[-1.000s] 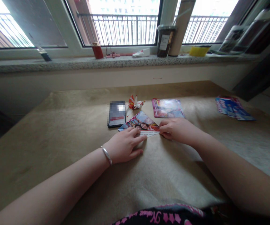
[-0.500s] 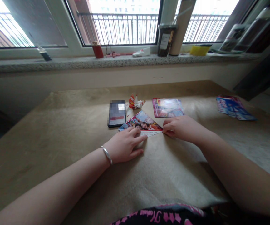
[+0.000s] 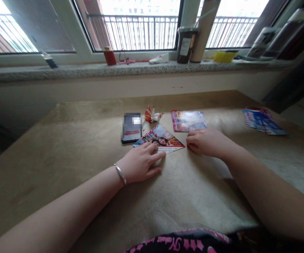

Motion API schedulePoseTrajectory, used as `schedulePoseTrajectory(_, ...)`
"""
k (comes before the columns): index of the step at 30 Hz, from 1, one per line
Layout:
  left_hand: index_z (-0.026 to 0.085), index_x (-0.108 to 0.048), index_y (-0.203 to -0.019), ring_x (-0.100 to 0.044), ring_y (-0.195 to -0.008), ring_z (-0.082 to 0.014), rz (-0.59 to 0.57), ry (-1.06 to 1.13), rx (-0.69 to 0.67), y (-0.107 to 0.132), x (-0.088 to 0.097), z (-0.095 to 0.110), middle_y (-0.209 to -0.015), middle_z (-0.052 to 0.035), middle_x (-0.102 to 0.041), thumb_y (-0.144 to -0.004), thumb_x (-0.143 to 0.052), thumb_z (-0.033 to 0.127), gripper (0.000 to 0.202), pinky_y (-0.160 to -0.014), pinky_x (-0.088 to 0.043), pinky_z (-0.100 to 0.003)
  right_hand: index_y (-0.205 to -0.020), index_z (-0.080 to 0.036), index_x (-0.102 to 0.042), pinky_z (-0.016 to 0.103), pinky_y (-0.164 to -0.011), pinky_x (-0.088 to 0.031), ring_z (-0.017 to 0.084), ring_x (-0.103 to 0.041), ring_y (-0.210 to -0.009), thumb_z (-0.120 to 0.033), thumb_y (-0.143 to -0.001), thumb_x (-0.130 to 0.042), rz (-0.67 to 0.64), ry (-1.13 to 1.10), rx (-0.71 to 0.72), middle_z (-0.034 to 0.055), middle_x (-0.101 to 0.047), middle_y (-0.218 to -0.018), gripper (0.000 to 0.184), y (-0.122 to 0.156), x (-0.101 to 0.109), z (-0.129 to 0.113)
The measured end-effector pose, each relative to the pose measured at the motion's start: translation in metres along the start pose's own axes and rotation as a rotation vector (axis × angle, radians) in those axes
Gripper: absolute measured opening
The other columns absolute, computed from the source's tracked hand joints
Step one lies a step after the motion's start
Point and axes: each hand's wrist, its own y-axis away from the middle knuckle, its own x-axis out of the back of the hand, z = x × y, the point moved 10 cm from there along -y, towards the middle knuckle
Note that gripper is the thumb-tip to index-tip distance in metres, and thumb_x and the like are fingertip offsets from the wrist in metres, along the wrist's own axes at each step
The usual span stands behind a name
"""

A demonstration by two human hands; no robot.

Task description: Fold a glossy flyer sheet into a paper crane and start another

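Observation:
A folded sheet of printed paper (image 3: 165, 140), coloured and with a white strip along its near side, lies on the table in front of me. My left hand (image 3: 143, 161) rests flat across its left part, fingers spread, a silver bangle at the wrist. Just off the paper's right corner is my right hand (image 3: 203, 141), with its fingers curled together and a small gap between them and the paper. Its fingertips are partly hidden, and nothing shows in them. Behind the paper stands a red and white folded paper figure (image 3: 152, 115).
A phone (image 3: 131, 128) with a blurred screen lies left of the paper. Flat printed sheets (image 3: 190, 121) lie behind my right hand, and a fanned stack of leaflets (image 3: 264, 121) is farther right. Jars and small items line the stone windowsill (image 3: 141, 69) beyond the table (image 3: 49, 158).
My right hand has let go of the paper's right corner and moved slightly right, away from it. My left hand and the paper have stayed in place.

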Motion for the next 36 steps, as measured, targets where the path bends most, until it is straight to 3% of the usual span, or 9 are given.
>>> schedulePoseTrajectory(4, 0.021, -0.046, -0.121, -0.045, -0.104, -0.0244, 0.008, -0.014, -0.003, 0.000, 0.000, 0.000, -0.114, -0.0108, -0.048, -0.087, -0.044, 0.043, 0.041, -0.089, -0.042, -0.039, -0.075, -0.021, -0.065, 0.023, -0.053, -0.027, 0.013, -0.058, -0.067, -0.022, -0.081, -0.049, 0.095, -0.023, 0.006, 0.0018, -0.068, -0.084, 0.017, -0.001, 0.006, -0.004)
schedulePoseTrajectory(10, 0.021, -0.047, -0.121, -0.044, -0.104, -0.0252, 0.025, -0.017, -0.005, -0.001, 0.000, -0.002, -0.114, -0.0105, -0.048, -0.086, -0.044, 0.045, 0.043, -0.091, -0.040, -0.041, -0.078, -0.020, -0.066, 0.024, -0.059, -0.032, 0.013, -0.055, -0.067, -0.021, -0.084, -0.048, 0.171, -0.116, 0.186, 0.0024, -0.065, -0.079, 0.018, -0.003, 0.008, -0.033)
schedulePoseTrajectory(16, 0.022, -0.050, -0.120, -0.041, -0.105, -0.0255, 0.078, 0.026, -0.001, -0.001, 0.002, -0.004, -0.112, -0.0097, -0.048, -0.085, -0.046, 0.042, 0.040, -0.094, -0.038, -0.042, -0.083, -0.020, -0.067, 0.025, -0.064, -0.037, 0.014, -0.056, -0.073, -0.021, -0.086, -0.047, 0.245, -0.187, 0.239, 0.0034, -0.066, -0.084, 0.020, -0.005, 0.008, -0.045)
schedulePoseTrajectory(36, 0.023, -0.050, -0.119, -0.040, -0.107, -0.0257, 0.110, 0.050, 0.009, -0.009, 0.001, -0.008, -0.113, -0.0089, -0.049, -0.084, -0.046, 0.038, 0.039, -0.096, -0.035, -0.043, -0.089, -0.024, -0.067, 0.024, -0.066, -0.038, 0.014, -0.056, -0.080, -0.024, -0.087, -0.045, 0.288, -0.294, 0.222, 0.0026, -0.065, -0.089, 0.022, -0.012, 0.009, -0.055)
